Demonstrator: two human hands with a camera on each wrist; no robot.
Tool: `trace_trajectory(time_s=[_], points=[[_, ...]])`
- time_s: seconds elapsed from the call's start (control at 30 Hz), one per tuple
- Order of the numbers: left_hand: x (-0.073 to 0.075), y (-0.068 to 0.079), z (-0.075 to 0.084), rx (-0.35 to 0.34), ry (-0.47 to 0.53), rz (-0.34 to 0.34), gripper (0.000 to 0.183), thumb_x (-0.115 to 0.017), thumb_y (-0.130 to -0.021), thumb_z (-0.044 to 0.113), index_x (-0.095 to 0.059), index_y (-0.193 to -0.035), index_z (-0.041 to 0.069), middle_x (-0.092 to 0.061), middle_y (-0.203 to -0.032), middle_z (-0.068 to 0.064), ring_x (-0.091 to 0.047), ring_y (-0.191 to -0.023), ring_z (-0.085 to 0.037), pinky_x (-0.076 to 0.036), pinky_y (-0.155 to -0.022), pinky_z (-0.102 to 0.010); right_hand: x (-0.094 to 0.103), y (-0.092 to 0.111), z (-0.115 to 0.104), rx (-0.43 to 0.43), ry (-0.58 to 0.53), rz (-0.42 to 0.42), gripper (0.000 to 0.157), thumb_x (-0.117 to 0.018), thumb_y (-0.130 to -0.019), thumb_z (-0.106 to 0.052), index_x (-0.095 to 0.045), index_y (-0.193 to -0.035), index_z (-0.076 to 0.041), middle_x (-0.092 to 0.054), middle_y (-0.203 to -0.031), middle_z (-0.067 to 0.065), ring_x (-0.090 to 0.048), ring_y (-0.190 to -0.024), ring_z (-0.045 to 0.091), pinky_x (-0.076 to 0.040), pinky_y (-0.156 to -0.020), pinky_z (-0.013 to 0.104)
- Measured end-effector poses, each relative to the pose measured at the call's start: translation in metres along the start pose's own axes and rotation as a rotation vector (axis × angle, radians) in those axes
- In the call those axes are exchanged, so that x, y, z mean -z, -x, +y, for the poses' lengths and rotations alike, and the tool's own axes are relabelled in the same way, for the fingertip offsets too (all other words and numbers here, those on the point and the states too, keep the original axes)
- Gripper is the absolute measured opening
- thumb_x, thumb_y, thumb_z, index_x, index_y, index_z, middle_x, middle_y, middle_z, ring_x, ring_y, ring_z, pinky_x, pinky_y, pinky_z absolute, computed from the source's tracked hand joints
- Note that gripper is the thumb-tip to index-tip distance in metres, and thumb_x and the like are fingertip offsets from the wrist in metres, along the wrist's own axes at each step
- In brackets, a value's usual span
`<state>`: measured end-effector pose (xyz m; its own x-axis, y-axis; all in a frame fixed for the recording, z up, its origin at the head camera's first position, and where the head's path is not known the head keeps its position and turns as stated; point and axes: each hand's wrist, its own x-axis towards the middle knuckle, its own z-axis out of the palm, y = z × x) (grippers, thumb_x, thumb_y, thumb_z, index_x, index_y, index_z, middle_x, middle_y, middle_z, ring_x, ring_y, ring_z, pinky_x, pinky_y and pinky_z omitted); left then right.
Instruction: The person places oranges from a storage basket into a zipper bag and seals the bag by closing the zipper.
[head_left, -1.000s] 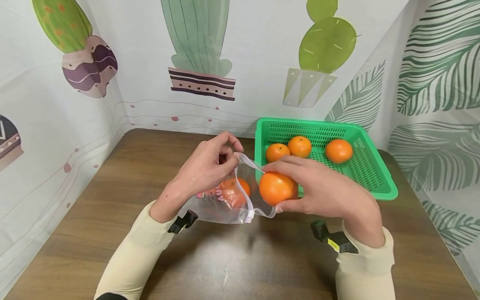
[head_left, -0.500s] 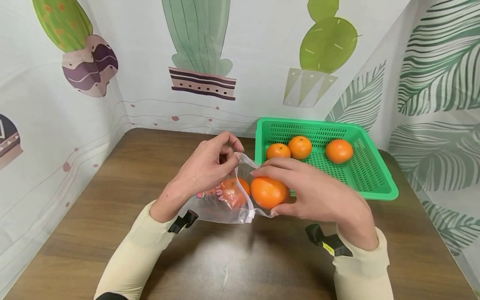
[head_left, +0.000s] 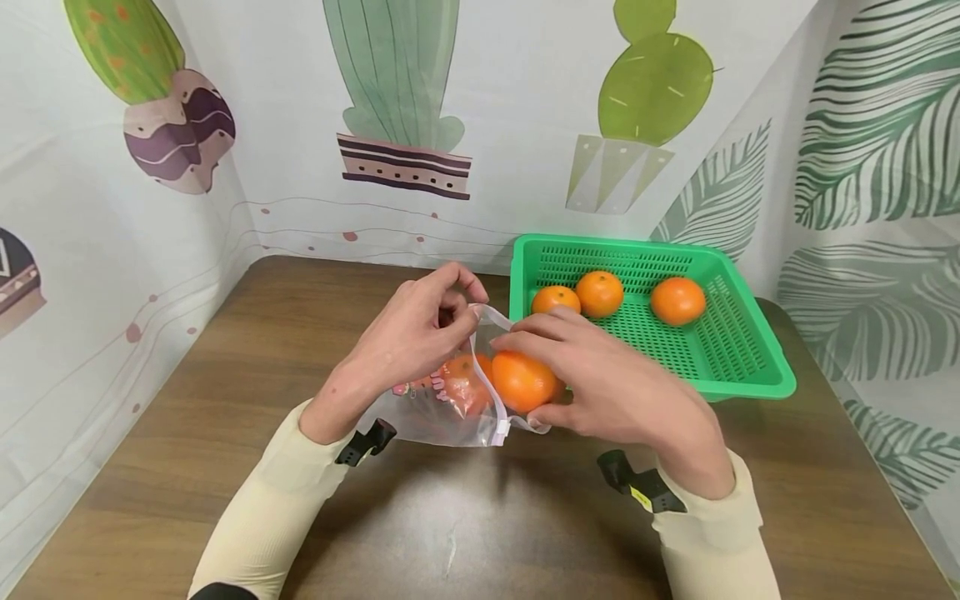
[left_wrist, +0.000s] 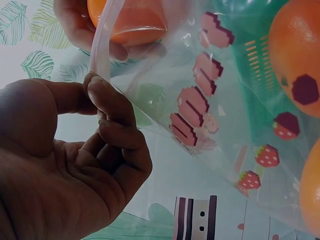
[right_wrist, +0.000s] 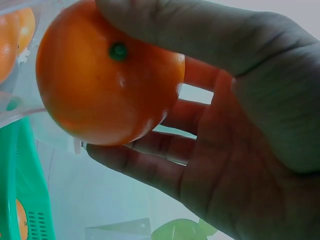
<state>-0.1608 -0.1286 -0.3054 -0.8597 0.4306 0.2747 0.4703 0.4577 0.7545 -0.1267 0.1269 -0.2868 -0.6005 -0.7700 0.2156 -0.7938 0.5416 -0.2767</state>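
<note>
My left hand (head_left: 412, 329) pinches the rim of a clear zip bag (head_left: 420, 425) between thumb and forefinger, as the left wrist view also shows. Pink lettering and small strawberries are printed on the bag (left_wrist: 195, 100). Inside it an orange (head_left: 463, 387) shows through the plastic; the left wrist view has two oranges (left_wrist: 300, 55) behind the film. With fingers and thumb curled round it, my right hand (head_left: 615, 379) holds another orange (head_left: 521, 382) at the bag's mouth, partly past the white zip edge. Its green stem end faces the right wrist camera on the held orange (right_wrist: 110, 85).
Behind my right hand stands a green plastic basket (head_left: 750, 333) with slotted walls. Three oranges lie in it, two at the left and one orange (head_left: 677, 302) further right. Everything rests on a brown wooden table (head_left: 450, 533), backed by a cactus-print cloth (head_left: 517, 100).
My right hand has moved left with the orange, bringing it from outside the bag's rim into the mouth. My left hand has stayed in place on the rim.
</note>
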Motion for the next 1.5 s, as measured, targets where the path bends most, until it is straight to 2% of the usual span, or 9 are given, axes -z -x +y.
trace_trajectory(time_s=[0.27, 0.47, 0.73, 1.03, 1.33, 1.5], points=[[0.000, 0.001, 0.002, 0.001, 0.011, -0.012, 0.014, -0.060, -0.103, 0.012, -0.059, -0.116, 0.018, -0.064, -0.068, 0.005, -0.060, -0.057, -0.014, -0.044, -0.051, -0.030, -0.005, -0.005, -0.003, 0.028, 0.019, 0.022, 0.075, -0.099, -0.071, -0.020, -0.065, -0.138, -0.015, -0.065, -0.136, -0.003, -0.052, -0.128, 0.021, -0.048, -0.106, 0.039], [0.000, 0.001, 0.002, 0.001, 0.031, -0.022, 0.013, -0.060, -0.104, 0.012, -0.059, -0.116, 0.018, -0.065, -0.069, 0.004, -0.059, -0.057, -0.015, -0.045, -0.051, -0.031, -0.008, -0.007, -0.005, 0.039, 0.059, 0.068, 0.074, -0.099, -0.072, -0.020, -0.066, -0.138, -0.013, -0.065, -0.135, -0.001, -0.051, -0.124, 0.022, -0.048, -0.103, 0.037], [-0.001, 0.002, 0.002, 0.007, 0.043, -0.033, 0.014, -0.059, -0.104, 0.011, -0.059, -0.116, 0.017, -0.066, -0.070, 0.004, -0.061, -0.059, -0.015, -0.046, -0.052, -0.032, -0.013, -0.010, -0.008, -0.011, 0.095, 0.076, 0.077, -0.098, -0.074, -0.024, -0.064, -0.142, -0.013, -0.065, -0.137, -0.001, -0.048, -0.125, 0.023, -0.049, -0.102, 0.036], [-0.001, 0.002, 0.002, -0.004, 0.044, -0.038, 0.015, -0.058, -0.102, 0.010, -0.060, -0.115, 0.016, -0.066, -0.071, 0.004, -0.062, -0.060, -0.014, -0.046, -0.052, -0.032, -0.024, -0.020, -0.009, 0.006, 0.187, 0.158, 0.057, -0.093, -0.081, -0.025, -0.068, -0.129, -0.011, -0.067, -0.123, 0.001, -0.051, -0.109, 0.026, -0.047, -0.091, 0.034], [0.000, 0.003, 0.003, -0.012, 0.052, -0.056, 0.015, -0.058, -0.103, 0.010, -0.061, -0.118, 0.011, -0.066, -0.071, 0.003, -0.061, -0.061, -0.014, -0.047, -0.052, -0.032, -0.035, -0.027, -0.012, -0.022, 0.295, 0.187, 0.050, -0.091, -0.082, -0.028, -0.067, -0.121, -0.010, -0.065, -0.117, 0.004, -0.050, -0.101, 0.028, -0.051, -0.086, 0.033], [0.000, 0.003, 0.004, -0.018, 0.057, -0.053, 0.015, -0.059, -0.103, 0.009, -0.061, -0.117, 0.012, -0.065, -0.069, 0.003, -0.062, -0.062, -0.014, -0.048, -0.054, -0.032, -0.041, -0.029, -0.013, -0.056, 0.314, 0.219, 0.044, -0.086, -0.086, -0.029, -0.068, -0.121, -0.010, -0.066, -0.120, 0.005, -0.052, -0.100, 0.027, -0.051, -0.071, 0.030]])
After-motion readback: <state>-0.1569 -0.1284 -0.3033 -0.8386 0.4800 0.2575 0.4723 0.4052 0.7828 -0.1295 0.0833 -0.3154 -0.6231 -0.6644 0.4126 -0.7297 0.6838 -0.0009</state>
